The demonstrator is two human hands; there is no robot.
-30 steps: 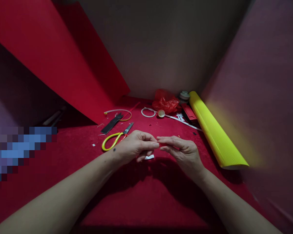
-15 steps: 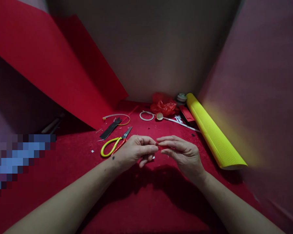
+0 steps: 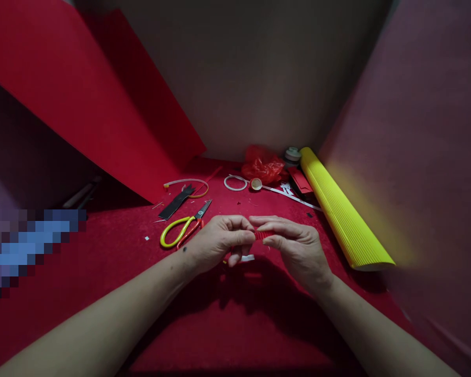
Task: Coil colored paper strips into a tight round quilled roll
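Observation:
Between my two hands is a small red ridged strip (image 3: pixel 261 235) that looks like corrugated paper. My left hand (image 3: pixel 227 236) pinches its left end between thumb and forefinger. The thumb and fingers of my right hand (image 3: pixel 294 241) close on its right part, and they hide how far it reaches. Under the left fingers a white strip piece (image 3: pixel 248 258) shows, partly covered. Scissors (image 3: pixel 180 231) with one yellow and one red handle lie just beyond my left wrist, their blades pointing away.
A black fringed strip (image 3: pixel 176 202) and a yellow-white curled strip (image 3: pixel 186 181) lie behind the scissors. Further back are a white ring coil (image 3: pixel 235 183), a small round cup (image 3: pixel 256 184) and a red plastic bag (image 3: pixel 262 165). A yellow corrugated roll (image 3: pixel 343 209) borders the right; a large red sheet (image 3: pixel 102 104) leans left.
My right fingers have shifted on the red strip, and more of its ridged surface shows. More of the white piece beneath is visible. The view has tilted slightly.

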